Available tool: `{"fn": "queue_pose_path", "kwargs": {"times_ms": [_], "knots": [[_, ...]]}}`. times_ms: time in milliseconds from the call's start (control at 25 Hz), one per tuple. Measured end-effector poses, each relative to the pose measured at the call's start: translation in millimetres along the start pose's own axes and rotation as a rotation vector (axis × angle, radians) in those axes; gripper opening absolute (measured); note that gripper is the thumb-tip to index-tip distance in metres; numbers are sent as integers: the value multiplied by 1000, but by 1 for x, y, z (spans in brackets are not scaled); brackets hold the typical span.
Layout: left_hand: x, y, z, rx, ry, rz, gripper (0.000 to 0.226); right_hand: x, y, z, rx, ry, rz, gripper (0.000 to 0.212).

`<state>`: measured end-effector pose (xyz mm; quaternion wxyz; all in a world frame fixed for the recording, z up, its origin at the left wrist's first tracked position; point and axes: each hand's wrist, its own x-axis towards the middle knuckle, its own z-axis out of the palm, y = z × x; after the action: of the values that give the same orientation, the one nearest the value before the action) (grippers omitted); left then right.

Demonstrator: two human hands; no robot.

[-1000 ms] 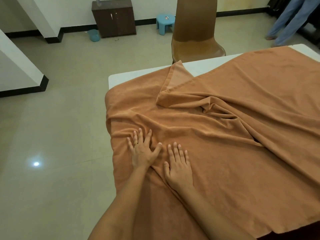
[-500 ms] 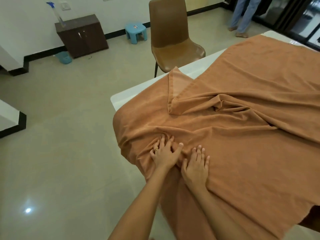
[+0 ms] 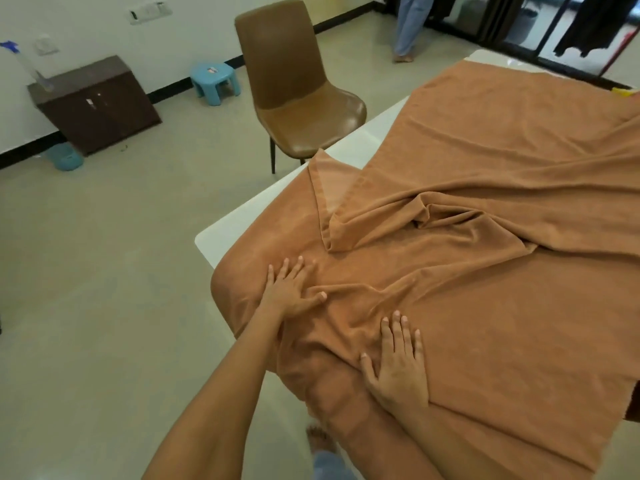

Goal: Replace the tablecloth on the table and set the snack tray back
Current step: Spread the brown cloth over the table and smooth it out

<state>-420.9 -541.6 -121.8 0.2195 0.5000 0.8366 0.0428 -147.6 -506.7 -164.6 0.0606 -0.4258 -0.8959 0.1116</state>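
Head view: rumpled orange tablecloth [image 3: 485,323], corner folded; both hands flat, fingers straight.

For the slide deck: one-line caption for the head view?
Left hand and right hand press flat on rumpled orange fabric tablecloth over white table.

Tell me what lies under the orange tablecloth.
A white table shows bare along the far edge beside the orange tablecloth. Both the left hand and right hand press on top; the rest underneath is hidden.
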Motion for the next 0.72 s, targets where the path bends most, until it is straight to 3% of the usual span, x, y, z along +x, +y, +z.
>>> {"fn": "queue_pose_path", "kwargs": {"times_ms": [80, 240, 360, 560, 720], "knots": [[9, -10, 11, 12, -62, 6, 99, 1, 2, 2, 5, -1, 15, 80], [17, -45, -1, -25, 23, -88, 86, 0, 4, 4, 26, 39, 18, 80], [20, -70, -16, 50, 23, -45, 79, 2, 1, 3, 12, 65, 64, 76], [21, -65, -20, 160, 124, 11, 75, 57, -69, 1, 105, 164, 247, 58], [31, -90, -18, 210, 248, 170, 70, 116, -137, 18, 231, 34, 59, 70]]}}
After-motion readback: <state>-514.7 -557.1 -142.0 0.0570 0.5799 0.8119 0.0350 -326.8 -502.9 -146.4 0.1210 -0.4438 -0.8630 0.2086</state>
